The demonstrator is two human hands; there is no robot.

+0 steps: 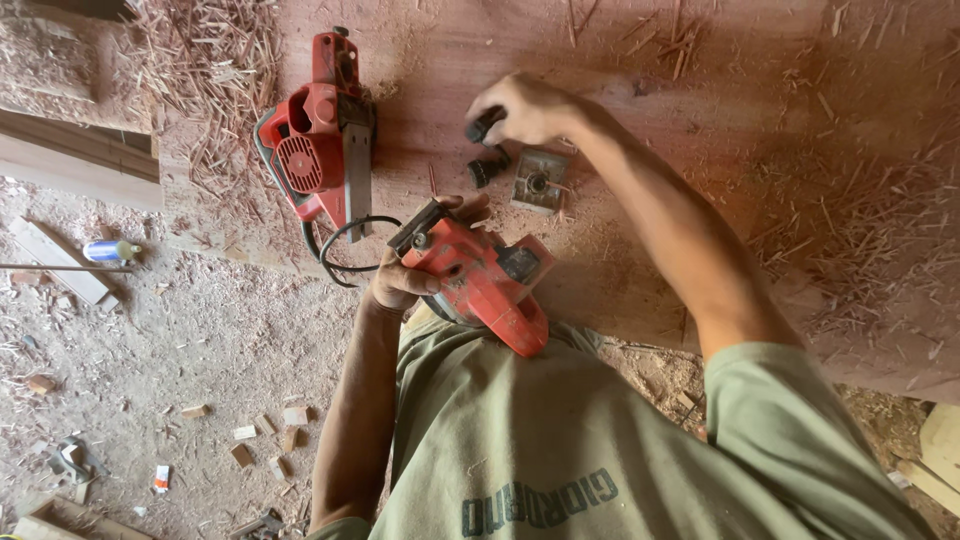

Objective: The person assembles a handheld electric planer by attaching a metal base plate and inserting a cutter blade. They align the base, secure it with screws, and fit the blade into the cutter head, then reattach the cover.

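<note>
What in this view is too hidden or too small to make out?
All in the head view:
- black part: mostly covered by the right hand, shape unclear.
- red tool: one side covered by the left hand, its underside faces away.
- plank: cut off by the top and right edges.
- floor scraps: too small to identify.

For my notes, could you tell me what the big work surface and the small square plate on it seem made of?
Work surface: reddish wood, raw and matte, with grain and shavings on it. Square plate: probably metal, dull grey, with a central hole.
</note>
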